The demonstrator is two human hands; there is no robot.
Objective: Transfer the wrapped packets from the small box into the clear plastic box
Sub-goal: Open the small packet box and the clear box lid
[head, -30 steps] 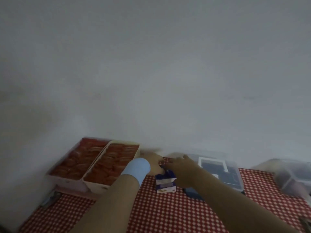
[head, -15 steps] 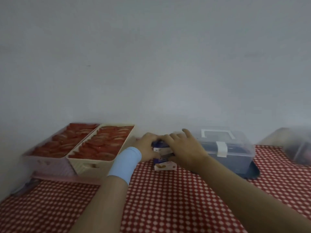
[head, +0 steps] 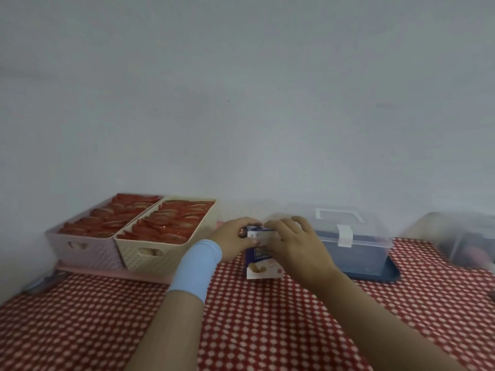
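Observation:
A small blue and white box (head: 261, 265) stands upright on the red dotted tablecloth near the wall. My left hand (head: 233, 243), with a light blue wristband, grips its left side near the top. My right hand (head: 293, 245) curls over the top right of the same box, fingers on its white top flap. Just right of it sits the clear plastic box (head: 356, 245), its lid down, with a white handle and white latch, on a dark tray. Any packets inside the small box are hidden.
Two baskets full of red packets, one pink (head: 80, 253) and one cream (head: 160, 250), stand at the left against the wall. Another clear container (head: 460, 239) sits at the far right. The tablecloth (head: 254, 330) spreads toward me.
The camera view has tilted down and settled. Both hands stay on the small box, now closing more tightly round its top.

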